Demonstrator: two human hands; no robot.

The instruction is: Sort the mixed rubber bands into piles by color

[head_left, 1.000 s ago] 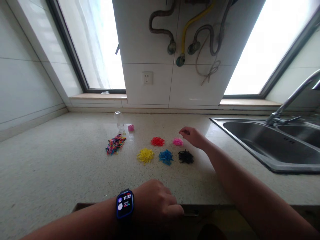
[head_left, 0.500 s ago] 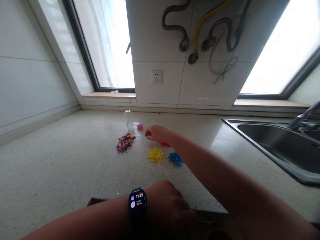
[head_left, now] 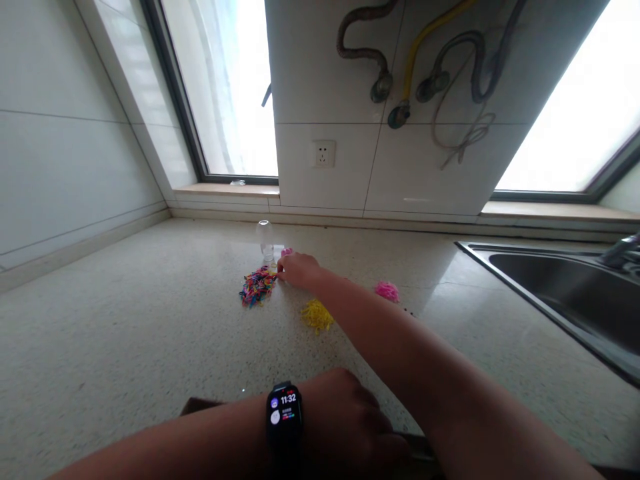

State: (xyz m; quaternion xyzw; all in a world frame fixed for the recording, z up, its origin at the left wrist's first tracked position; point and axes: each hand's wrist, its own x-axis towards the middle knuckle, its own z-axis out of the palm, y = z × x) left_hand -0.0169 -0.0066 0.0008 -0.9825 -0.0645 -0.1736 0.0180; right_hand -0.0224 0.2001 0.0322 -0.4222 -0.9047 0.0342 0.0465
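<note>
My right hand (head_left: 300,271) reaches over the counter, its fingertips pinched together at the right edge of a pile of small multicoloured pieces (head_left: 257,285) that look like tiny elastic bands. Whatever is between the fingertips is too small to make out. Just behind that hand is a pink object (head_left: 287,252), partly covered. A clear bottle-like container (head_left: 265,240) stands behind the mixed pile. Under my forearm lies a yellow pile (head_left: 317,316), with a pink pile (head_left: 387,291) beyond the arm. My left hand (head_left: 353,420), wearing a watch (head_left: 285,412), rests curled at the counter's front edge.
The speckled counter (head_left: 165,333) runs back to a tiled wall with a socket (head_left: 324,154), and hoses with valves (head_left: 399,115) above. A steel sink (head_left: 550,287) is set in at the right. Windows stand on both sides.
My right hand has moved left and nearer to the mixed pile. The pink pile now shows beyond my forearm, while the blue pile is hidden. The view has shifted slightly; my left hand stays curled.
</note>
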